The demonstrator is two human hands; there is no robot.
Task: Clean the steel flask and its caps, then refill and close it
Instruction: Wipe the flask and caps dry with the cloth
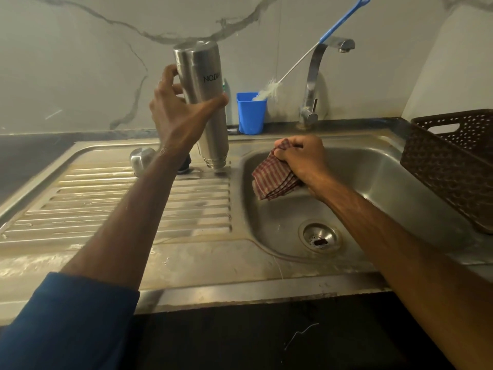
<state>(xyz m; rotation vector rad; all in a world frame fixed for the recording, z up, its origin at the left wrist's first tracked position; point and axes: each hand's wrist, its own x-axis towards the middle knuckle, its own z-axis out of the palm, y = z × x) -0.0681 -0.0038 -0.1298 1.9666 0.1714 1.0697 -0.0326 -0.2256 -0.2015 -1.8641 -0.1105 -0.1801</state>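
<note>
My left hand grips the steel flask around its middle and holds it upside down, open mouth just above the drainboard. The lettering on the flask reads inverted. My right hand is closed on a folded red-and-white checked cloth over the sink basin. A steel cap sits on the drainboard behind my left forearm. A dark cap lies beside it, mostly hidden by my wrist.
A blue cup at the sink's back edge holds a bottle brush with a blue handle leaning against the tap. A dark plastic basket stands at the right. The drain lies in the basin.
</note>
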